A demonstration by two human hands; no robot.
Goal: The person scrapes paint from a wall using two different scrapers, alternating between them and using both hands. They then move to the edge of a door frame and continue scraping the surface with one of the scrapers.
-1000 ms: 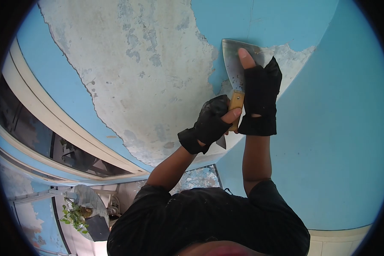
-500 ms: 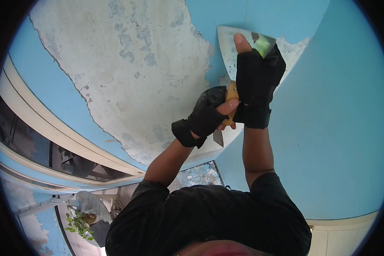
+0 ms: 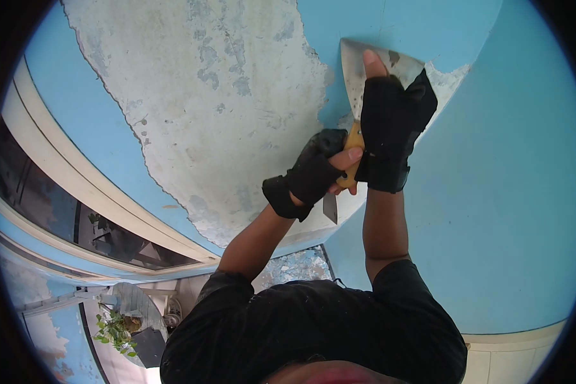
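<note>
A wide scraper point(image 3: 354, 86) with a broad metal blade and yellow wooden handle lies against the wall, blade end up. My left hand point(image 3: 313, 168), in a black fingerless glove, is closed round the handle. Below that hand a smaller metal blade point(image 3: 330, 210) sticks out; its other end is hidden. My right hand point(image 3: 390, 125), gloved likewise, is closed over the right part of the wide blade, one bare digit lying along the metal. Its other fingers are mostly hidden. Behind both hands, the blue paint point(image 3: 336, 96) borders a bare plaster patch point(image 3: 237, 121).
A second blue wall point(image 3: 493, 192) meets this one at a corner on the right. At left runs a cream window frame point(image 3: 102, 185). Lower left, a round grey table point(image 3: 148, 310) stands with a leafy plant point(image 3: 114, 333) by it.
The view has shifted slightly, so wall, hands and scraper all appear farther right. A bright green spot on the blade no longer shows. Both hands keep their hold.
</note>
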